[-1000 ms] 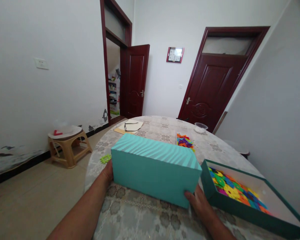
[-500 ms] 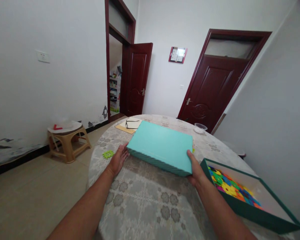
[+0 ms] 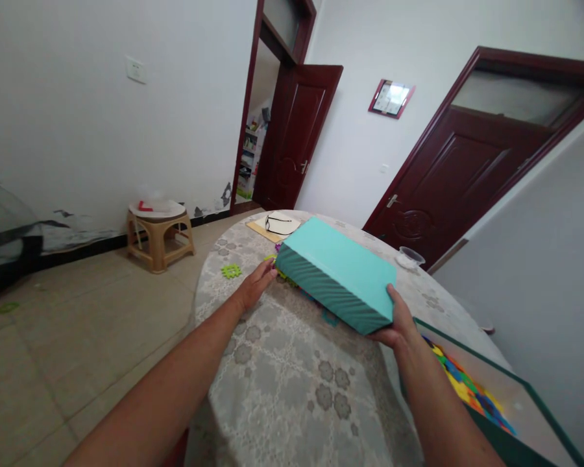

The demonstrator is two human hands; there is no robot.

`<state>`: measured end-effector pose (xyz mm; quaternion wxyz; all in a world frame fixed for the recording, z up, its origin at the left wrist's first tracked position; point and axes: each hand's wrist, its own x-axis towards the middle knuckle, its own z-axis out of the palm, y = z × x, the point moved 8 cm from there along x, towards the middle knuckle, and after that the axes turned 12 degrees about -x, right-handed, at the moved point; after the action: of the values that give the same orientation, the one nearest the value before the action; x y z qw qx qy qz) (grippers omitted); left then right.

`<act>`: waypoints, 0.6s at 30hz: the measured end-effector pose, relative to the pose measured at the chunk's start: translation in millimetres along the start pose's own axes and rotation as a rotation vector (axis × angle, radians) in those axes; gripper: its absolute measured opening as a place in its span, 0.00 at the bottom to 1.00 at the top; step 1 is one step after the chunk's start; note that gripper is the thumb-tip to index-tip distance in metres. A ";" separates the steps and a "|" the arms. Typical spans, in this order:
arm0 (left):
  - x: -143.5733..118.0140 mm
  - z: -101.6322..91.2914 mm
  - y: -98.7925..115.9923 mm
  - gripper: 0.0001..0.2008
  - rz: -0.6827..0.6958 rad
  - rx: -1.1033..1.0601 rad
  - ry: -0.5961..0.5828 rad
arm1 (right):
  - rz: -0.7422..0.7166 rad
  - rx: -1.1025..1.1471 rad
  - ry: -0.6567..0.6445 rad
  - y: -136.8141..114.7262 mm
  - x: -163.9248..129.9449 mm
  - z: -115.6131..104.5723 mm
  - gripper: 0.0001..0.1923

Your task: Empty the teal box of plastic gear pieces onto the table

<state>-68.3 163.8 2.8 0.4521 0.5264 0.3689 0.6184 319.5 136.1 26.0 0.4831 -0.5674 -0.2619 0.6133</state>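
A turquoise box lid (image 3: 343,266) with a darker striped side is tilted above the table, its near side raised. My right hand (image 3: 394,318) grips its right end, thumb on top and fingers beneath. My left hand (image 3: 259,284) is at the lid's left corner, fingers stretched out and fingertips beside the edge; whether they touch the lid I cannot tell. Under the lid's near edge show several coloured plastic pieces, among them a blue piece (image 3: 329,317); the lid hides the others. A lime-green piece (image 3: 231,271) lies to the left of my left hand.
At the right stands an open green box (image 3: 530,389) with many coloured pieces. Black glasses (image 3: 278,226) rest on papers at the back left, and a clear bowl (image 3: 411,258) stands at the back right. A plastic stool (image 3: 159,241) is on the floor.
The lid's near side has risen and tilted, uncovering coloured pieces beneath. My left hand has shifted to its left corner. The view has turned left and tilted.
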 end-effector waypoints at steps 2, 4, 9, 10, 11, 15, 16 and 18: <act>0.3 2.3 0.4 0.34 0.015 0.001 -0.018 | 0.034 -0.017 0.015 -0.6 0.8 -1.0 0.26; 0.7 3.6 0.2 0.35 0.026 -0.011 -0.028 | 0.053 -0.021 0.015 -3.1 0.8 1.6 0.28; 2.4 1.4 -8.8 0.35 0.021 0.030 -0.011 | 0.077 0.000 0.042 -2.1 -2.5 9.5 0.30; 2.8 0.6 -11.5 0.36 0.018 0.043 -0.008 | 0.084 0.020 0.047 0.8 -4.7 10.6 0.30; 3.3 -0.5 -13.9 0.36 0.017 0.054 -0.002 | 0.090 0.045 0.050 4.3 -7.5 11.3 0.30; 3.5 -4.2 -15.8 0.33 0.053 0.131 0.022 | 0.102 0.085 0.072 19.8 -22.8 7.1 0.30; 3.1 -4.3 -14.0 0.32 0.073 0.163 0.024 | 0.093 0.067 0.079 22.1 -26.5 4.3 0.30; 1.6 -3.9 -9.0 0.30 0.113 0.213 0.030 | 0.045 0.004 0.058 23.0 -32.4 0.3 0.31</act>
<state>-70.6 168.2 -5.8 0.3525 0.5822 0.4089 0.6080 308.9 98.2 20.5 0.4777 -0.5899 -0.2338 0.6076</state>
